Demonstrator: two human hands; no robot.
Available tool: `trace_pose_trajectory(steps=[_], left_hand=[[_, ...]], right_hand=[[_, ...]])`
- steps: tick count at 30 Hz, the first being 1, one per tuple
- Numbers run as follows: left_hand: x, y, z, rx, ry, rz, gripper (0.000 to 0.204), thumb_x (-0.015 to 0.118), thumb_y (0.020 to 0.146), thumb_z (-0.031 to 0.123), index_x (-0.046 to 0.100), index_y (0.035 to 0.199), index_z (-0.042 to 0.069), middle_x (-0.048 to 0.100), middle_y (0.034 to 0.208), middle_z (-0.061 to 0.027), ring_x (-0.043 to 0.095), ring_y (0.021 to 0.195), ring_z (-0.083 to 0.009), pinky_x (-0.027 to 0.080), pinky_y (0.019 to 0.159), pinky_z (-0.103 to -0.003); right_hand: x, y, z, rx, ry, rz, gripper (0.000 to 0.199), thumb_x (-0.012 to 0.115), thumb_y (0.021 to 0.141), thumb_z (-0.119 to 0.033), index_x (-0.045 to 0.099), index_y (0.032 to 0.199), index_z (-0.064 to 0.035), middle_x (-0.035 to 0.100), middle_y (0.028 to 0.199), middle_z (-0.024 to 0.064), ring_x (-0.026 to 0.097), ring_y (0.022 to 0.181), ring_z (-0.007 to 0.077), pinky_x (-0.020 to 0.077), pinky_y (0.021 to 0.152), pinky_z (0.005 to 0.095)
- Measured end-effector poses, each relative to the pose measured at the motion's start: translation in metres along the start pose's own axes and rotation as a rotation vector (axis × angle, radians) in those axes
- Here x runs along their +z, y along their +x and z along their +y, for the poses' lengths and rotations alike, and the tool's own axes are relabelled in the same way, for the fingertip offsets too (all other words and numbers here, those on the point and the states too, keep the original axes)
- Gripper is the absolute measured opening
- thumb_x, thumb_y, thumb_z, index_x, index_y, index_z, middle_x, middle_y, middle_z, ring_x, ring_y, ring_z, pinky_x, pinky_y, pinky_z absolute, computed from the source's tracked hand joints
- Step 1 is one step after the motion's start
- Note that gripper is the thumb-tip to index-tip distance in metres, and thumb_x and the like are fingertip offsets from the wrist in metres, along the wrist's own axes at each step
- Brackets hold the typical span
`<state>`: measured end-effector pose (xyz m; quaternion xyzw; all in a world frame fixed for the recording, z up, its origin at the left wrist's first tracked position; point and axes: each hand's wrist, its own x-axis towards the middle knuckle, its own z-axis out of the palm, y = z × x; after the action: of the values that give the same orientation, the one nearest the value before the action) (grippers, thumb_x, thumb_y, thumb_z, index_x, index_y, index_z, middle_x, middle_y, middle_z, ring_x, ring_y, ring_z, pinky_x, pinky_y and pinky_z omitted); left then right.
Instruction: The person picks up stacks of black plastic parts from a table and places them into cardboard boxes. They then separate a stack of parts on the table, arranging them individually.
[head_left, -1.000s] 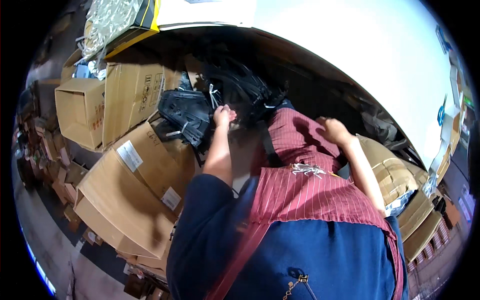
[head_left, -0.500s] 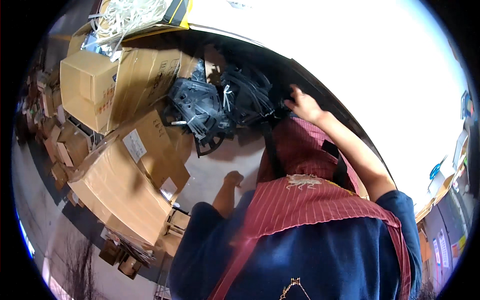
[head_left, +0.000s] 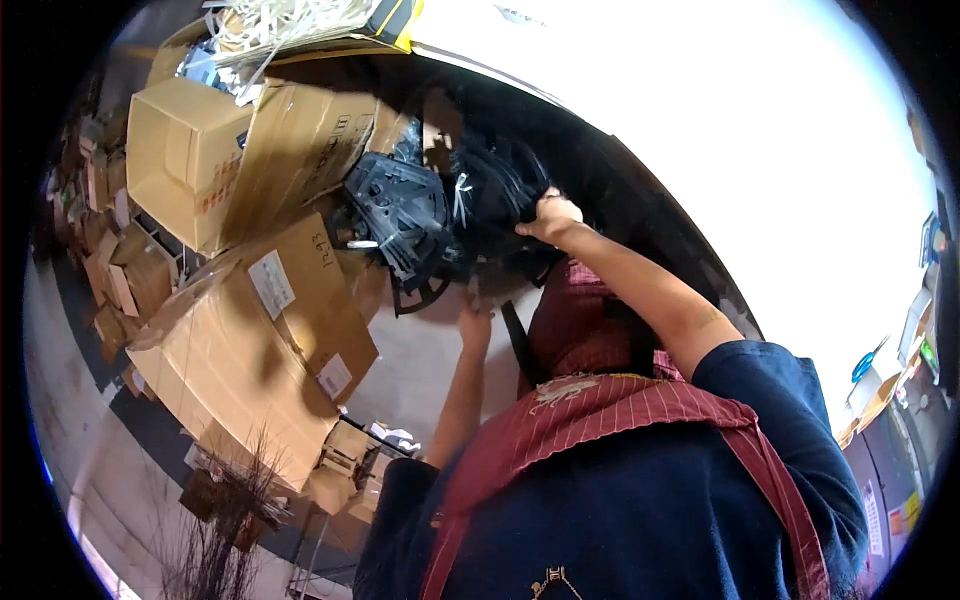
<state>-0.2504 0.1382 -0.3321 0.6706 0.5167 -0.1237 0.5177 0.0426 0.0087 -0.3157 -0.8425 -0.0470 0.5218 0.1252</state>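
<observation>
Both my hands on a bundle of black plastic parts (head_left: 440,215), up against the stacked cardboard boxes (head_left: 240,160).

My right hand (head_left: 548,215) grips its upper right rim; left hand (head_left: 476,322) reaches underneath — grip I cannot tell. It looks stiff, light, awkwardly bulky — hold the rims. Long axis slants left-to-right.

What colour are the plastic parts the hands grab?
Black plastic parts, clearest in the head view.

The right hand (head_left: 548,212) grips the edge of a heap of black plastic parts (head_left: 440,215); the left hand (head_left: 474,322) reaches up just below that heap; tan cardboard boxes (head_left: 250,330) lie stacked to the left; a red striped apron (head_left: 600,420) covers the blue shirt (head_left: 640,520).
</observation>
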Motion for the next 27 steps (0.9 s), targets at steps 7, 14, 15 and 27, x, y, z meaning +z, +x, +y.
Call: trace_pose_trajectory(steps=[7, 14, 15, 27], left_hand=[[-0.022, 0.039, 0.012, -0.164, -0.087, -0.107, 0.029, 0.066, 0.087, 0.018, 0.066, 0.111, 0.001, 0.069, 0.102, -0.0073, 0.065, 0.082, -0.0195, 0.051, 0.074, -0.032], [-0.054, 0.036, 0.108, 0.003, -0.63, -0.314, 0.064, 0.069, 0.082, 0.012, 0.048, 0.142, 0.002, 0.056, 0.136, -0.0096, 0.052, 0.125, -0.023, 0.035, 0.11, -0.035], [-0.062, 0.028, 0.138, 0.158, -0.631, -0.558, 0.065, 0.069, 0.081, 0.012, 0.047, 0.141, 0.001, 0.054, 0.137, -0.0104, 0.051, 0.125, -0.0229, 0.035, 0.109, -0.038], [0.057, -0.146, 0.42, 0.362, -0.989, -0.59, 0.041, 0.066, 0.091, 0.029, 0.063, 0.118, -0.003, 0.07, 0.105, -0.0127, 0.069, 0.091, -0.0226, 0.057, 0.081, -0.036]], right_hand=[[-0.044, -0.06, -0.032, -0.361, -0.204, -0.027, 0.058, 0.072, 0.072, -0.06, 0.076, 0.091, -0.0055, 0.073, 0.095, 0.0175, 0.072, 0.091, 0.0319, 0.0566, 0.081, 0.0409], [-0.14, -0.18, -0.005, -0.821, -0.3, 0.013, 0.047, 0.074, 0.066, -0.045, 0.073, 0.083, -0.0013, 0.067, 0.07, 0.0197, 0.069, 0.07, 0.0344, 0.0561, 0.069, 0.0414], [-0.161, -0.195, 0.0, -0.863, -0.316, 0.0, 0.046, 0.075, 0.065, -0.043, 0.072, 0.086, -0.0015, 0.067, 0.071, 0.0199, 0.069, 0.07, 0.0345, 0.0557, 0.069, 0.0415], [-0.274, -0.315, 0.163, -0.929, 0.948, 0.456, 0.092, 0.039, 0.09, -0.078, 0.024, 0.157, -0.0174, 0.041, 0.153, 0.0141, 0.04, 0.141, 0.0309, 0.0413, 0.11, 0.052]])
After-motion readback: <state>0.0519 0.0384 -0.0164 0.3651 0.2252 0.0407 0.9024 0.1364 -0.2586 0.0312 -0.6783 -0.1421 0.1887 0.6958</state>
